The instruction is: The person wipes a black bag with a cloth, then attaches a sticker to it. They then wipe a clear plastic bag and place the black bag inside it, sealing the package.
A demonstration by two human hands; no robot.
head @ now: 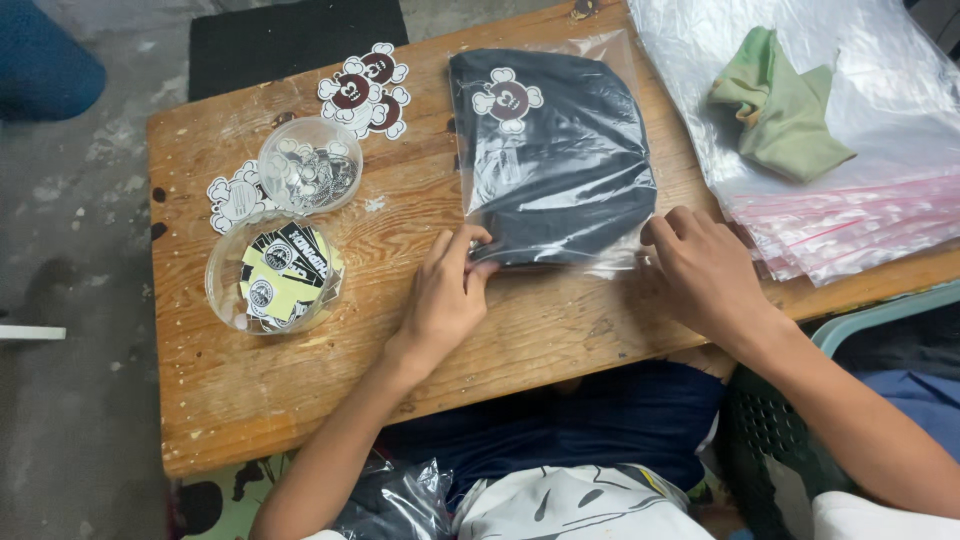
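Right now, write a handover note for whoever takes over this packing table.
Left hand: fingers pinch the near left corner of the clear bag.
Right hand: fingertips press the bag's near right corner.
The bag lies flat on the wooden table with a folded black garment and a character sticker inside.
Done: garment and sticker are bagged.
Left: the near edge appears unsealed, though I cannot tell for sure.
Spare zip bags are stacked on the right; sticker tubs on the left.
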